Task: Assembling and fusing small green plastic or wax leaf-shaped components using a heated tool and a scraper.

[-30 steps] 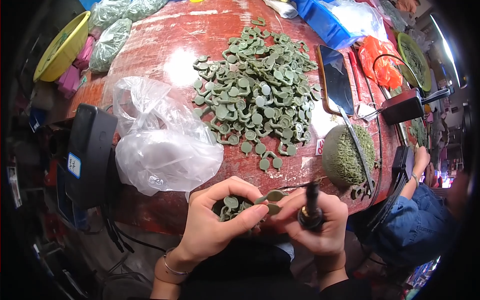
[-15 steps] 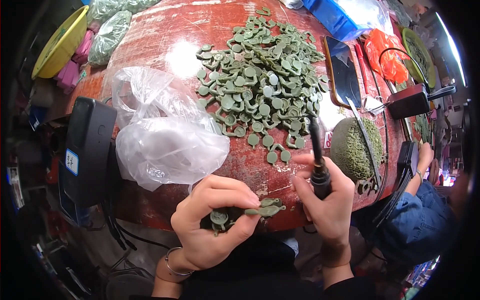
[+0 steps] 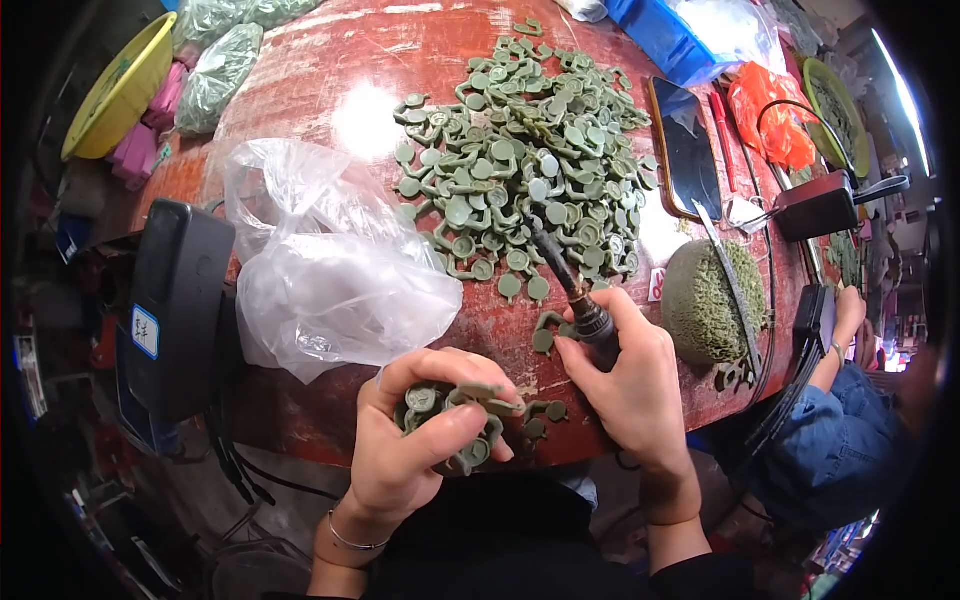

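My left hand (image 3: 425, 430), near the table's front edge, is closed round a bunch of small green waxy pieces (image 3: 422, 400) with round disc ends. A flat green piece sticks out between thumb and fingers. My right hand (image 3: 635, 385) grips a black soldering-iron-like pen (image 3: 598, 332), its thin dark tip angled up and left toward the pile. Against the right thumb and fingertips lies one green piece (image 3: 544, 338); whether it is pinched I cannot tell. Beyond the hands spreads a large pile of like green pieces (image 3: 520, 170). Another green piece (image 3: 545, 412) lies just right of my left hand.
Left of the pile sits a clear plastic bag (image 3: 345, 290), beside a black box-shaped device (image 3: 175, 300). To the right are a phone (image 3: 687, 150), a rough green rounded block (image 3: 705, 300) with tweezers (image 3: 735, 285) on it, and cables. Another person's hand (image 3: 850, 310) shows far right.
My right hand has moved left, tilting the pen leftward, and its fingertips have come to a green piece. My left hand has turned, its fingers curling round the bunch. A piece now shows beside it.
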### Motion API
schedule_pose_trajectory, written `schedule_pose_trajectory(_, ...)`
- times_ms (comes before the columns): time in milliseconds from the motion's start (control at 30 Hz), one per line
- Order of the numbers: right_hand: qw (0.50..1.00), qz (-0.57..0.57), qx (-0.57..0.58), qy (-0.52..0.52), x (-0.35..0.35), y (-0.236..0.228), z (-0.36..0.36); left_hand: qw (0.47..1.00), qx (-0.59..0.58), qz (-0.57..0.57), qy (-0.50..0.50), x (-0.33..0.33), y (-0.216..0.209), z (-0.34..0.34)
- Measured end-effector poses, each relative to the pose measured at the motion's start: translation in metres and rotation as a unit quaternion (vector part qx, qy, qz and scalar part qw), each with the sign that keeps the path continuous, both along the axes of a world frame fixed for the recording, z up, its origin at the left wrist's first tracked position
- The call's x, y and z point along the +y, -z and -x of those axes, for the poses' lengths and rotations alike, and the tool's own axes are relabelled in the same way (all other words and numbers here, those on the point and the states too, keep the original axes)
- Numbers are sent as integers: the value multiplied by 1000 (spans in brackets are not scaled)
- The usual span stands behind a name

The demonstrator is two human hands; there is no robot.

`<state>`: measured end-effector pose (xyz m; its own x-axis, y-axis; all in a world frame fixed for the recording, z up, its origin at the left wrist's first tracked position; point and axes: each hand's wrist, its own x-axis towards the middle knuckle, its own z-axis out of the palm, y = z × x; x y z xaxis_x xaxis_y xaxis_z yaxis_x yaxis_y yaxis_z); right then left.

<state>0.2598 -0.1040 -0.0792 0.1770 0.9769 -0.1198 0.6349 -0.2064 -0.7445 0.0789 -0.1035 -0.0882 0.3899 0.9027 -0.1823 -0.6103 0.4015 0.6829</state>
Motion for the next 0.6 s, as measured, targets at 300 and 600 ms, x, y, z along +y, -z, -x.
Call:
schedule_pose_trajectory(300, 996, 18, 65, -58, -3, -3, -10, 984, -166, 20, 60, 8, 16, -4)
schedule_pose_trajectory(600, 972, 87, 218, -24, -9, -32, -14, 962, 245, -116, 2, 13, 0, -14)
